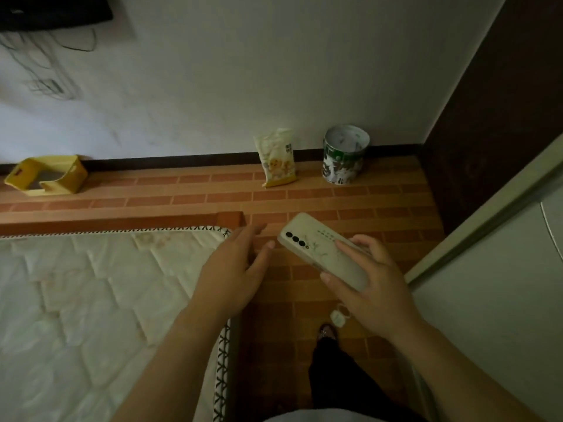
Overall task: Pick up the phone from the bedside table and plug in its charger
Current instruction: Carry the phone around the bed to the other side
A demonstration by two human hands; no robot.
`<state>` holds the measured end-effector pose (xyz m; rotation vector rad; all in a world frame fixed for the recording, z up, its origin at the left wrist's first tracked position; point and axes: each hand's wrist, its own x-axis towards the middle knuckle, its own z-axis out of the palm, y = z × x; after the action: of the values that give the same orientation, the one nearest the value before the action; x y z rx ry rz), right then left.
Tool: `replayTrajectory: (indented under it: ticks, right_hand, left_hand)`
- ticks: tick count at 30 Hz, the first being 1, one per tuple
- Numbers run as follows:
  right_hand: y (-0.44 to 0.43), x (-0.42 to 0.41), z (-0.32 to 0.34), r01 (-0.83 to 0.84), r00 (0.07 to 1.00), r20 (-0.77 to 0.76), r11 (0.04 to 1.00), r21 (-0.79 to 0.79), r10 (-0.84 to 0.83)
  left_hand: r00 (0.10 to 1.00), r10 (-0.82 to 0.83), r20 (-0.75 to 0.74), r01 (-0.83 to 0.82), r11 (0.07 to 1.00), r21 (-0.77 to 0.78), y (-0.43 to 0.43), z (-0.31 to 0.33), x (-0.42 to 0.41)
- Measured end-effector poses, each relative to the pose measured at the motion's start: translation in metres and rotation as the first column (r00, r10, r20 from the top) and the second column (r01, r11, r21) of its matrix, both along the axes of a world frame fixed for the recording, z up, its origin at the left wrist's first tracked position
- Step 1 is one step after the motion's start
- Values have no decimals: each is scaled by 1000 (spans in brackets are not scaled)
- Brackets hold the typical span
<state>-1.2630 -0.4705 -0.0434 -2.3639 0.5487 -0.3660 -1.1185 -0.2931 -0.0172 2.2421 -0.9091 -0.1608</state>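
Note:
A phone [316,245] in a pale cream case with a faint plant print and three dark camera lenses faces back-up. My right hand [371,284] grips its lower end, thumb on one edge and fingers over the back. My left hand [234,269] hovers just left of the phone, fingers spread and holding nothing, over the mattress corner. A small white object [338,317] lies on the floor below my right hand; I cannot tell whether it is the charger. Dark cables [39,65] hang on the wall at the upper left.
A quilted white mattress [91,300] fills the lower left. On the brick-pattern floor by the wall stand a yellow plastic box [45,175], a snack bag [277,158] and a green-and-white tin [344,155]. A dark door [502,117] and a white cabinet [502,284] close the right.

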Motion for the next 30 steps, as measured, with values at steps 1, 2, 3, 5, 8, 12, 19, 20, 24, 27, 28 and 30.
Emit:
replayTrajectory:
  ticks: [1,2,3,5,8,12,19,20,24,27,28,30]
  right_hand:
    - [-8,11,-2,6,1000,1,1000,9,-6]
    - [-18,22,-5,12,1000,6,1000,22,-13]
    - [-29,32,-7,19,1000,8,999,30,-19]
    - [-56,54,-12,26,1000,11,999,34,-26]
    - [-105,90,-16,26,999,44,1000,17,-27]
    - [-179,140,-12,54,998,35,998,25,-55]
    - [-281,222,-7,82,995,45,995,60,-84]
    - [-289,235,-8,76,996,44,995,66,-79]
    - [-311,300,-14,2,999,41,996,88,-6]
    - [-321,366,-18,-60,997,46,995,86,56]
    - [-323,390,-18,-81,996,52,993,81,77]
    - [-327,441,-19,-129,990,63,989,75,124]
  left_hand:
    - [1000,-7,-1,7,1000,-6,-14,1,11]
    - [1000,-19,5,19,1000,-8,-28,1,22]
    - [999,-33,16,33,999,-4,-43,1,34]
    - [998,-56,31,55,998,18,-72,-2,61]
    - [997,-74,18,74,996,46,-120,-6,104]
    - [994,-111,-5,112,991,70,-193,-3,158]
    - [991,-132,-22,133,989,61,-295,-7,236]
    - [992,-124,-29,126,990,68,-300,-8,246]
    - [997,-42,-62,46,997,62,-310,-17,295]
    - [996,40,-78,-37,999,34,-315,-24,346]
    - [995,63,-78,-61,998,25,-316,-25,365]
    - [992,99,-75,-99,995,4,-318,-26,406]
